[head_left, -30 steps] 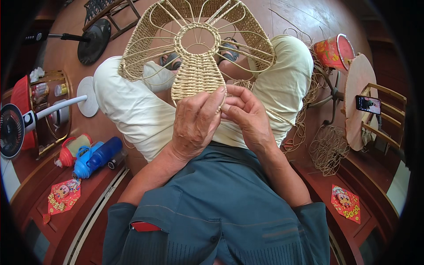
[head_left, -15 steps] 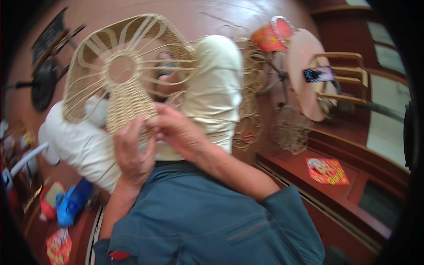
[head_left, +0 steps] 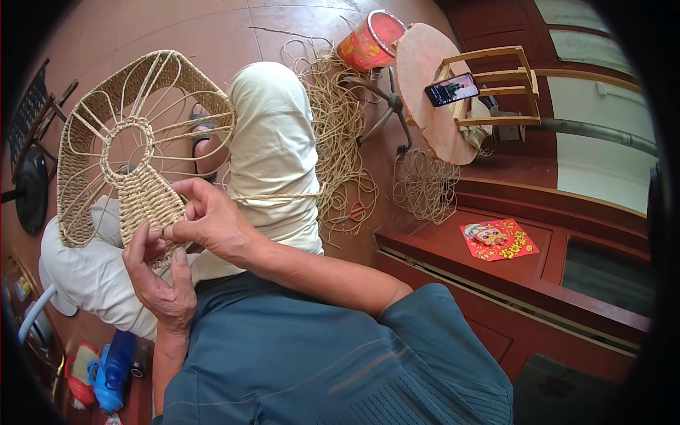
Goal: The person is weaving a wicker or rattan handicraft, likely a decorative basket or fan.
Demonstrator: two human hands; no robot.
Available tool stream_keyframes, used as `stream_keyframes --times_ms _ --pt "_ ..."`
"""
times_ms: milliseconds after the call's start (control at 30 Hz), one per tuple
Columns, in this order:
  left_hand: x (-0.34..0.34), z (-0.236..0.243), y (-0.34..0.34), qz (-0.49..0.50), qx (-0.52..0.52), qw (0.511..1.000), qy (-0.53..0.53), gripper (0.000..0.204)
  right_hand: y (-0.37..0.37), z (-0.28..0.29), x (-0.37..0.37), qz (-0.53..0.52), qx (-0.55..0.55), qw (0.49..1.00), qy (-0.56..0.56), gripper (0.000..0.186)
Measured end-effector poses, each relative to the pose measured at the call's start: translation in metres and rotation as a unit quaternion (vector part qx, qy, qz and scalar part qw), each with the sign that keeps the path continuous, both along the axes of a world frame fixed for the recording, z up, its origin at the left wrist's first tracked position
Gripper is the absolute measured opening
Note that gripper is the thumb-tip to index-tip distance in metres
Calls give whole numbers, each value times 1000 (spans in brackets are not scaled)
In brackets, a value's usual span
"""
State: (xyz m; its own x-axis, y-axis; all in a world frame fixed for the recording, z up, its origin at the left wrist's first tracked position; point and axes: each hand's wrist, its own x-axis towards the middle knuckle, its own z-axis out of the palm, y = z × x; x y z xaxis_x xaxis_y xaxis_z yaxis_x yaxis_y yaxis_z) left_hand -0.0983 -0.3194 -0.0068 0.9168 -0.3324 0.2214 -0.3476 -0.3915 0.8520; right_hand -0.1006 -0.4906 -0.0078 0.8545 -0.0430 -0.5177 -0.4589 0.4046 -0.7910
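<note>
A half-woven basket point(head_left: 76, 142) of straw-coloured cord leans on my lap, with a ring in its middle and bare cord spokes running to a tightly woven rim. From the ring a dense woven panel point(head_left: 146, 202) comes down toward me. My left hand point(head_left: 161, 283) is cupped round the panel's lower end, thumb on one side and fingers on the other. Just right of it, my right hand point(head_left: 212, 221) pinches at the panel's edge with thumb and index finger; the strand there is mostly hidden. One cord point(head_left: 276, 196) lies across my right thigh.
Loose cord point(head_left: 340, 149) is heaped on the floor right of my knee, with another coil point(head_left: 425, 184) beyond. Behind stand a red bucket point(head_left: 372, 41) and a round board point(head_left: 425, 92) bearing a wooden frame and a phone point(head_left: 452, 90). Bottles point(head_left: 110, 372) are at lower left.
The view has shifted, so basket, hands and board sit further left in the picture. Both hands stay at the panel's lower end, and the left hand's thumb and fingers look more spread.
</note>
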Motion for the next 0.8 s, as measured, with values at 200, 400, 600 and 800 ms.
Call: stream_keyframes --times_ms 200,400,600,800 --pt "0 -1 -2 22 -33 999 31 61 0 1 -2 13 -227 973 -37 62" --pt "2 2 -3 23 -14 999 30 55 -2 1 -4 -42 -26 998 28 63" --pt "4 3 -5 11 -7 1000 19 48 -4 2 -11 -73 106 989 75 65" --pt "5 3 -6 10 -13 1000 15 43 -3 -5 -10 -72 303 943 118 50"
